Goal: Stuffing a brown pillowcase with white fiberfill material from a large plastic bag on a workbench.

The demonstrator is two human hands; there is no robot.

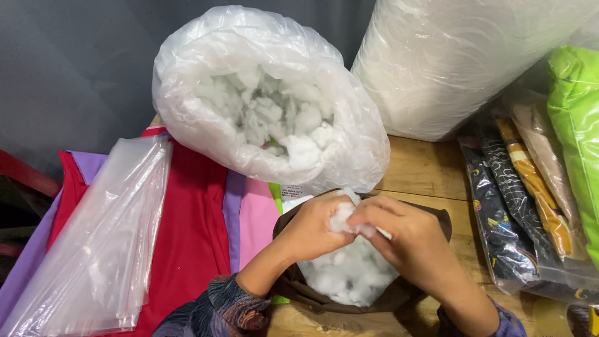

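Stuffing white fluff into a brown cover

Pinching a small clump of white fluff (342, 218), the left hand (310, 229) and the right hand (412, 240) meet over a brown cover (437, 219). Both hands are curled almost closed, with the fingertips nipping the same clump between them. It looks like they are pulling it apart to make it softer.

Right under the hands, the brown cover sits open on the wooden counter (424, 168). It already has a good pile of fluff inside, but it does not look full.

Just behind the cover is a big clear bag of fluff (187, 93), open at the top and close enough to reach. I think the clump needs pushing down into the cover, deep into the corners, so no lumps stay near the top.

To the left lie red, pink and purple cloths (193, 231) with clear plastic bags (100, 249) on top. To the right are packed covers (530, 206) in wrappers.
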